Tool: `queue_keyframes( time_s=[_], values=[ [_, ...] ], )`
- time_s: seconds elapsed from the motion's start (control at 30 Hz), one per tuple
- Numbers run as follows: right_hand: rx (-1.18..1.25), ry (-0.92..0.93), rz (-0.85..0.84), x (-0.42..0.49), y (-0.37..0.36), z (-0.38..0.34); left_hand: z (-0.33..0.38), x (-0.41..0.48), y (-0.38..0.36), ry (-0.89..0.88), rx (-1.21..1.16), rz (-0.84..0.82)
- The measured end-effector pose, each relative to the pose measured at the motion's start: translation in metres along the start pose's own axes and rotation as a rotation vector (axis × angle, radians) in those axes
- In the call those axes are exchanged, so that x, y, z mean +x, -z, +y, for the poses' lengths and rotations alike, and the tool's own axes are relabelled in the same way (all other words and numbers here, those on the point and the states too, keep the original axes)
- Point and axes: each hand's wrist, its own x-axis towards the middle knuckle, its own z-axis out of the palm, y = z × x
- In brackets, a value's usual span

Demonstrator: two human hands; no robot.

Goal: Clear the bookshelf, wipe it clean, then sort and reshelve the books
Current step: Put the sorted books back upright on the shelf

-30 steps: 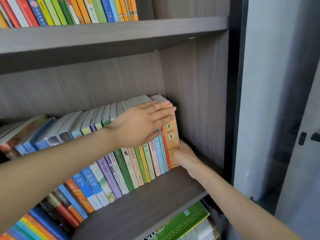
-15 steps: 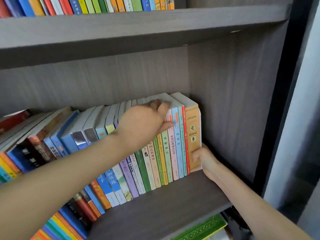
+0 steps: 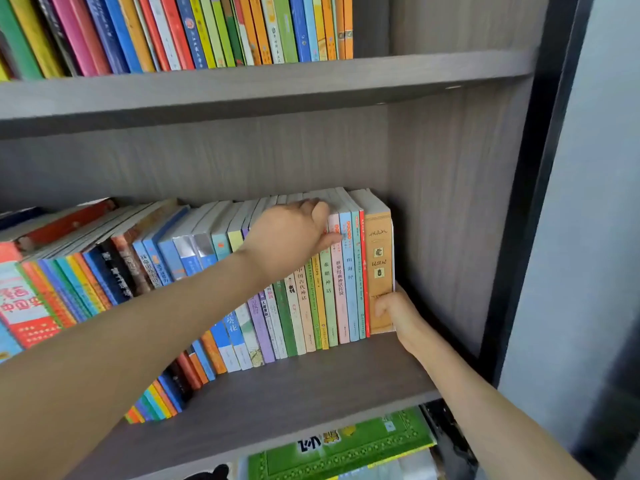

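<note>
Middle shelf [image 3: 311, 386] of the bookshelf: a long row of books [image 3: 329, 306] stands along it, spines out, running to the right end. Books at the left end lean hard to the left; those toward the right end stand near upright. Last in the row is a tan book [image 3: 379, 258], close beside the side panel [image 3: 443, 220]; whether the two touch I cannot tell. Left hand [image 3: 294, 237] reaches across from the left and sits on the top edges of the books a few places in from the tan one, fingers curled over the tops, thumb against the spines, gripping them. Right hand [image 3: 401, 317] is low at the right end of the shelf, at the tan book's bottom corner, one digit hooked onto its spine, the rest hidden behind the cover; it pinches that book. Upper shelf [image 3: 277, 81] carries a packed row of thin bright books [image 3: 207, 29]. Below the middle shelf's front edge a green book [image 3: 346, 441] lies flat.
</note>
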Motion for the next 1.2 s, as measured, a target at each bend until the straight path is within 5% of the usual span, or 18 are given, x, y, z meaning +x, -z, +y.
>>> queue_keyframes(
  time_s=[0.33, 0.53, 0.63, 1.07, 1.2],
  values=[
    [-0.269, 0.089, 0.17, -0.036, -0.004, 0.005, -0.003, -0.021, 0.016, 0.185, -0.269, -0.125],
    [-0.61, 0.289, 0.388, -0.102, -0.016, -0.004, -0.02, -0.096, 0.045, 0.269, -0.25, 0.145],
    [-0.717, 0.371, 0.4, -0.141, -0.043, -0.014, -0.025, -0.153, 0.067, 0.276, -0.249, 0.131],
    [-0.571, 0.425, -0.179, -0.385, -0.245, 0.01, -0.05, -0.487, 0.205, 0.38, -0.151, -0.038],
    [-0.566, 0.445, -0.365, -0.455, -0.304, 0.02, -0.048, -0.576, 0.267, 0.631, -0.046, 0.08]
  ],
)
